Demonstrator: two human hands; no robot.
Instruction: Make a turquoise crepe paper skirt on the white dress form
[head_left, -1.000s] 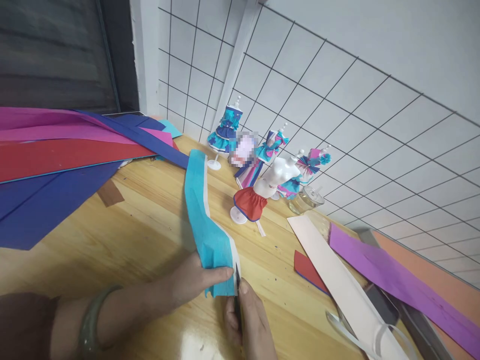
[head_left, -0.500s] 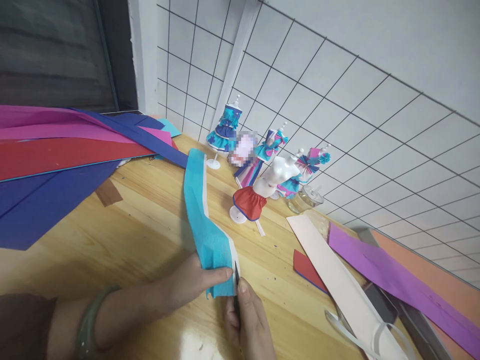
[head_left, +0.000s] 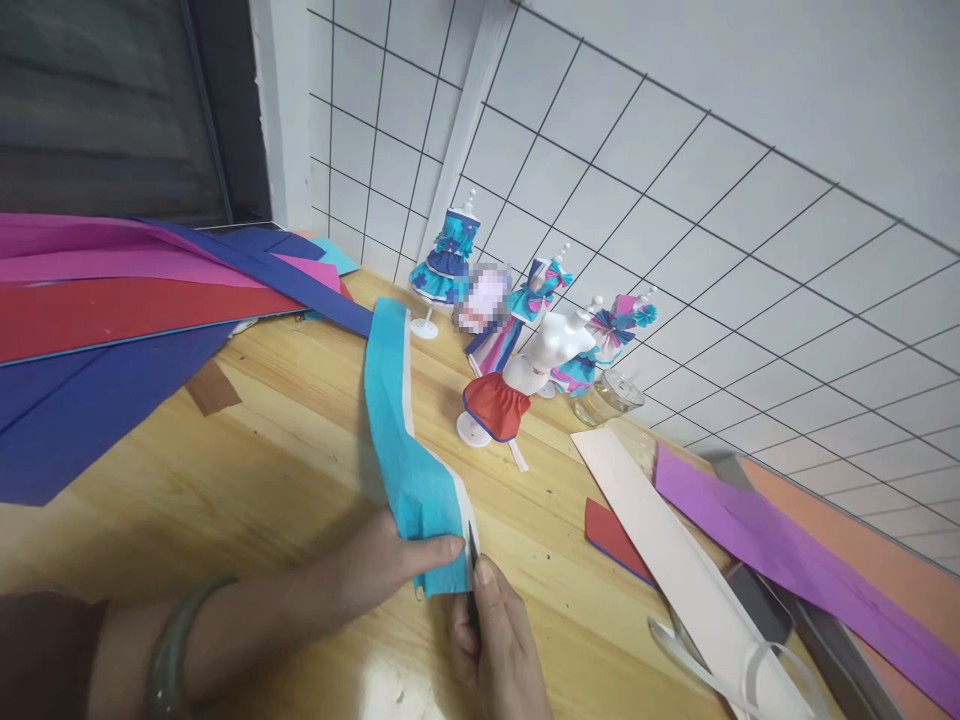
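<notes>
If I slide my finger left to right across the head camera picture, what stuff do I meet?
Brown scrap → teal strip → red skirt → glass jar → purple strip.

mannequins [head_left: 556,343] and jar [head_left: 609,399] on table [head_left: 300,450]

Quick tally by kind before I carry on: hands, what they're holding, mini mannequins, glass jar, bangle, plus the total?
Left hand and right hand: 2
White-edged teal strip: 1
Dark pointed tool: 1
Mini mannequins: 4
Glass jar: 1
Bangle: 1
Total: 10
</notes>
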